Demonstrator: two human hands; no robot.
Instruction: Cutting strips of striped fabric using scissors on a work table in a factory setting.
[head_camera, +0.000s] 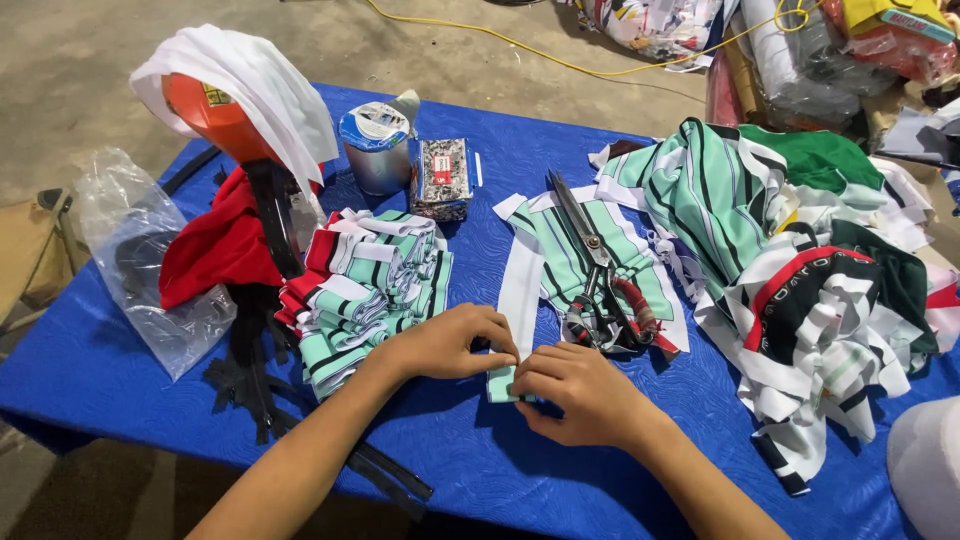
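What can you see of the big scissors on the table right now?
The scissors are large tailor's shears, long dark metal blades closed, tips pointing away from the person. The handle loops look wrapped in red and pale cloth strips. They lie flat on a green-and-white striped fabric piece on the blue table, just beyond the right hand; neither hand touches them.

scissors (597, 262) | metal tin (377, 150) | plastic bag (140, 260) | yellow cable (520, 52)

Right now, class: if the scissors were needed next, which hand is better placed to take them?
Probably the right hand: the scissors lie just beyond it, handles nearest. The left hand pinches the fabric strip, farther away.
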